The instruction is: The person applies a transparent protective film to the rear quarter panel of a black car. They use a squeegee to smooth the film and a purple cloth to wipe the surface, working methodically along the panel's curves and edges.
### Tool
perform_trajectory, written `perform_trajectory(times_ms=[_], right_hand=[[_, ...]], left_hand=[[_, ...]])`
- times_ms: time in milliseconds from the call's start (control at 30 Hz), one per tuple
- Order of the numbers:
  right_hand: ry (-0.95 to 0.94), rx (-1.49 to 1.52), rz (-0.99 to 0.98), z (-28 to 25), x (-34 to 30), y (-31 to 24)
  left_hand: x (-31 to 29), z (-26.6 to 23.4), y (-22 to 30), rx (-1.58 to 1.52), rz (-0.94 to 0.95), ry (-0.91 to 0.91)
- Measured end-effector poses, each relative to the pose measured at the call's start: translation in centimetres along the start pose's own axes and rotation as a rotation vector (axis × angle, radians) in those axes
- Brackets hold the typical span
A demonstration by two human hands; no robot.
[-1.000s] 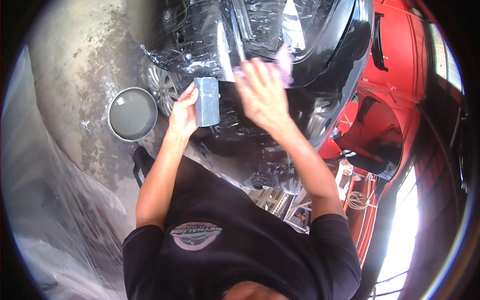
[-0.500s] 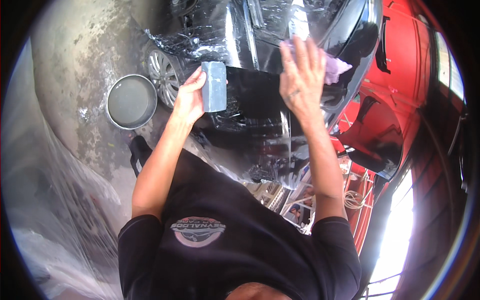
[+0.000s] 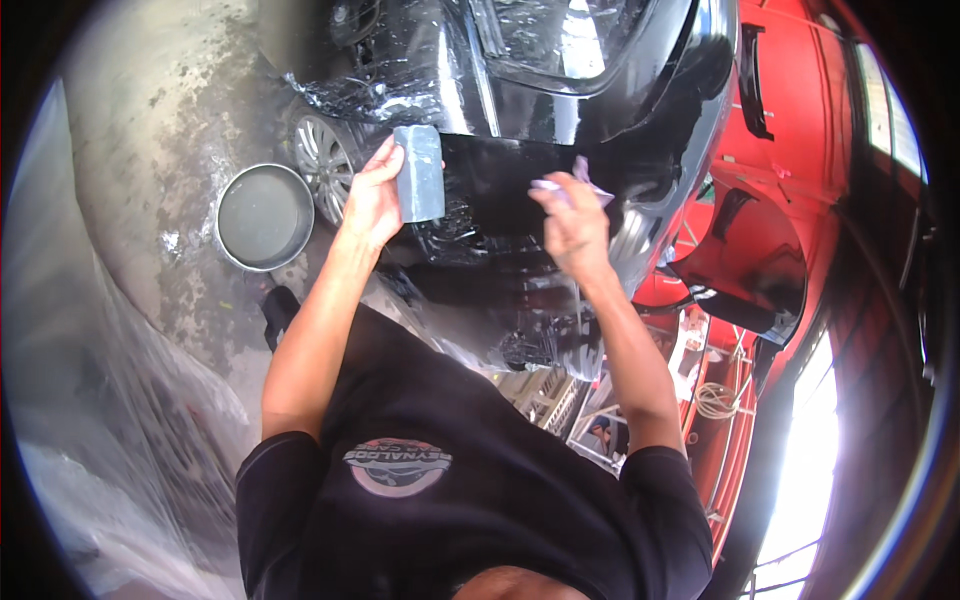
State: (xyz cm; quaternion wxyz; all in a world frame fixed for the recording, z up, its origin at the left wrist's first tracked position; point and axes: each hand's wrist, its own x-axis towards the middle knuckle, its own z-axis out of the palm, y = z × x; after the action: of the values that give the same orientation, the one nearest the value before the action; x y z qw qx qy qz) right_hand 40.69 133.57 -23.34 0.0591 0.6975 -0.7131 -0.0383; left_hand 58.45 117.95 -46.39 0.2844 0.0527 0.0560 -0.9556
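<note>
My shirt (image 3: 500, 450): black, short-sleeved, matte cloth, loose folds. Left sleeve (image 3: 278, 475) and right sleeve (image 3: 665, 485) the same black, plain, hems ending above my elbows. Printed emblem (image 3: 397, 467) on the left of my chest: rounded outline, mostly grey, reddish along one curved edge, pale lettering across the middle. Forearms bare; left hand (image 3: 372, 205) and right hand (image 3: 577, 232) bare too. Past the shirt, leftward, a dark shape (image 3: 281, 312): trouser leg or shoe, cannot tell which.

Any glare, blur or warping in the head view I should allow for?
Head view: the opening at lower right is blown out white; glare streaks the black car; right hand and cloth look slightly soft, block clearer; fisheye bends straight edges, corners go black.
</note>
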Motion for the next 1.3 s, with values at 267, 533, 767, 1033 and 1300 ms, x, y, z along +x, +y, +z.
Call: perform_trajectory(times_ms=[267, 533, 767, 1033, 1300], right_hand=[[0.38, 0.511, 0.516, -6.9, 5.8, 2.4], [0.61, 0.396, 0.451, -9.7, 10.7, 3.4], [0.268, 0.666, 0.619, -8.0, 11.0, 5.8], [0.329, 1.363, 0.547, -5.2, 7.0, 9.5], [0.452, 1.593, 0.444, -1.5, 6.9, 8.0]], left_hand=[[-0.4, 0.6, 0.1, 0.018, 0.0, 0.035], [0.0, -0.2, 0.6, 0.073, 0.004, 0.007], [0.0, -0.5, 0.9, 0.083, -0.009, 0.021], [-2.5, 9.2, -0.7, 0.724, 0.244, 0.108], [3.6, 18.1, -4.9, 1.6, 1.105, -0.176]])
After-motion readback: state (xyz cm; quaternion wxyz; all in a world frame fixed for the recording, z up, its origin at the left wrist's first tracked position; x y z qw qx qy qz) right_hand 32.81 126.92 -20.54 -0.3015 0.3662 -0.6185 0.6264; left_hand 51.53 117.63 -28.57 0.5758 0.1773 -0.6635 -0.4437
